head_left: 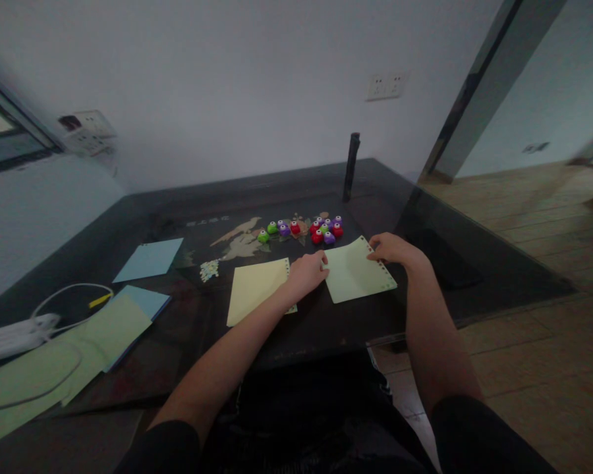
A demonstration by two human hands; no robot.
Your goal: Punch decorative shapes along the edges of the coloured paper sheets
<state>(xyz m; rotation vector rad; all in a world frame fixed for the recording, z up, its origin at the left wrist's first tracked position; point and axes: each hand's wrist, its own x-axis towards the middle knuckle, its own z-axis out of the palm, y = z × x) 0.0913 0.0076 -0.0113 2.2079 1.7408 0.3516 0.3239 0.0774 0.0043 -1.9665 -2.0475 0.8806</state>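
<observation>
A pale green sheet [358,271] with punched holes along its right edge lies on the dark table [188,197]. My left hand [307,272] rests on its left edge, fingers curled over the paper. My right hand [394,249] grips the sheet's far right corner. Beside it, under my left wrist, lies a pale yellow sheet [257,288] with holes along its right edge. Just beyond the sheets sits a cluster of several small craft punches [306,230] in red, purple and green.
Blue sheets [149,259] and green sheets [79,349] lie at the left, with a white power strip [14,336] and its cable. Paper scraps [209,269] lie near the yellow sheet. A black post [350,166] stands at the table's back. Wooden floor at the right.
</observation>
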